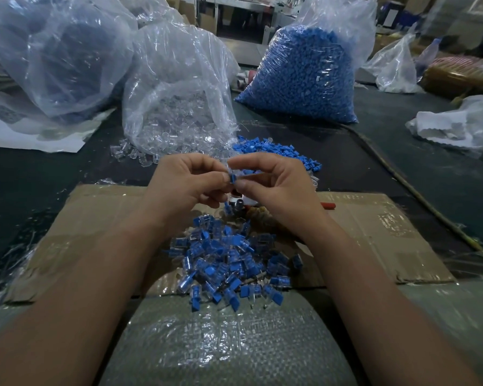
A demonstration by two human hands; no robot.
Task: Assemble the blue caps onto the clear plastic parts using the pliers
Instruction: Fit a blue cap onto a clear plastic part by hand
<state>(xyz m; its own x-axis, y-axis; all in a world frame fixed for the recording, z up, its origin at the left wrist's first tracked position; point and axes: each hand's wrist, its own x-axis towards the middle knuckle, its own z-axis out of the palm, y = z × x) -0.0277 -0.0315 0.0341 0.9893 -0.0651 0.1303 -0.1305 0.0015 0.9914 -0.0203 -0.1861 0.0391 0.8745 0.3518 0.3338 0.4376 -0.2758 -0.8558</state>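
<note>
My left hand (188, 182) pinches a small blue cap (232, 178) between thumb and fingers. My right hand (273, 181) meets it from the right and pinches a clear plastic part (236, 170), fingertips touching at the cap. Below the hands lie the pliers (239, 203), mostly hidden, with a red handle tip (328, 205) showing right of my right wrist. A heap of finished blue-and-clear pieces (232, 263) rests on the cardboard sheet (374, 235). Loose blue caps (273, 151) lie just beyond my hands.
An open bag of clear parts (176, 112) stands behind my left hand, with some spilled at its mouth. A full bag of blue caps (304, 73) stands at the back right. A large plastic bag (50, 51) fills the far left. A woven sack (221, 344) covers the near edge.
</note>
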